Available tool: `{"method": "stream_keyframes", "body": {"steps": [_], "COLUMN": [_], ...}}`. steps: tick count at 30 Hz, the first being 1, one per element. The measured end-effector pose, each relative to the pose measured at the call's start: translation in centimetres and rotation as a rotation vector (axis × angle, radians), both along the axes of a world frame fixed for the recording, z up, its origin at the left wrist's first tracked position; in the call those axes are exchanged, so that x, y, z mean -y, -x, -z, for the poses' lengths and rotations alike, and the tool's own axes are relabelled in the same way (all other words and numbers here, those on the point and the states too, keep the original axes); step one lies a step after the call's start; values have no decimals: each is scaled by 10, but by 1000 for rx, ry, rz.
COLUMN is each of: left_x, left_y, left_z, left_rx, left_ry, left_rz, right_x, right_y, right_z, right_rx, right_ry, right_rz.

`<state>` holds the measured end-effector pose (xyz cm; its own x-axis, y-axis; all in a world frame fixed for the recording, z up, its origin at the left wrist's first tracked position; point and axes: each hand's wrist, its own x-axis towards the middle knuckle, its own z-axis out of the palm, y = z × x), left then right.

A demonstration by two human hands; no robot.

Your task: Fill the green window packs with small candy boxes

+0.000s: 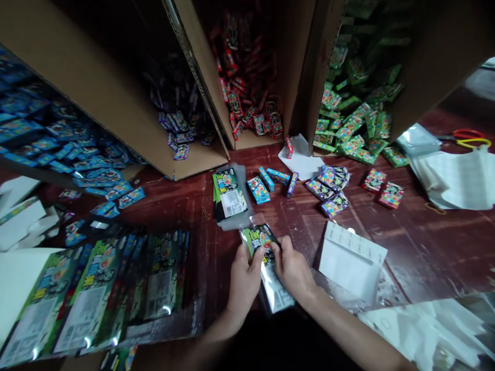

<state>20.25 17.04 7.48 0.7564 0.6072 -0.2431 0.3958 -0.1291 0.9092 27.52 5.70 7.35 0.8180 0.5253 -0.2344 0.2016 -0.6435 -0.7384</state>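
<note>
A clear plastic packet (pixel 266 268) holding a green printed card lies at lower centre of the frame, on the dark red table (pixel 425 247). The left hand (pixel 243 281) grasps the packet's left edge, thumb on top. The right hand (pixel 292 268) grasps its right edge, fingers curled over the upper part. Both hands are closed on the packet.

Just above the packet, a stack of finished packets (pixel 229 197) lies flat, with a white barcode label facing up. To the right of that stack, small blue candy boxes (pixel 266 184) are scattered, then a cluster of purple candy boxes (pixel 328 188), then two red candy boxes (pixel 382 188).

A white sheet (pixel 350 260) lies to the right of the right hand. At lower left, rows of packed green packets (pixel 100 293) overlap one another.

Along the top of the frame, four open cardboard cartons lie on their sides:
- blue boxes carton (pixel 96 82), upper left;
- purple boxes carton (pixel 197 67), next to it;
- red boxes carton (pixel 288 62), upper centre;
- green boxes carton (pixel 433 56), upper right.

Scissors (pixel 469 138) with red and yellow handles lie at the right edge, beside loose clear bags (pixel 452 175).
</note>
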Motion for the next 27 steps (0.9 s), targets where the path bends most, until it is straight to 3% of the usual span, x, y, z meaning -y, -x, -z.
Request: {"method": "stream_keyframes", "body": {"steps": [2, 4, 7, 9, 11, 14, 16, 19, 21, 24, 27], "left_x": [-10, -28, -65, -87, -101, -105, -102, -88, -70, -30, 14], "left_y": [3, -3, -46, -91, -136, -175, -173, -145, -124, -100, -80], "left_z": [-9, -23, -42, -44, -40, -35, -37, -48, -54, -51, -35], "left_rx": [36, 85, 111, 81, -28, -183, -145, 6, 44, 88, 157], "left_ry": [-154, -435, -842, -930, -951, -935, -980, -1031, -985, -827, -653], "left_rz": [34, 55, 161, 298, 406, 508, 493, 487, 509, 537, 729], "right_x": [12, 28, 43, 39, 27, 15, 21, 44, 54, 45, 20], "right_y": [-14, -44, -113, -162, -197, -214, -203, -178, -168, -172, -187], "right_z": [-9, -24, -40, -39, -32, -23, -23, -30, -34, -31, -26], "right_rx": [-6, 102, 493, 629, 615, 586, 591, 618, 661, 680, 670], "right_ry": [-16, -44, 4, 130, 227, 218, 180, 114, 98, 165, 276], "right_rz": [-58, -104, -123, -159, -198, -239, -216, -224, -239, -135, -5]}}
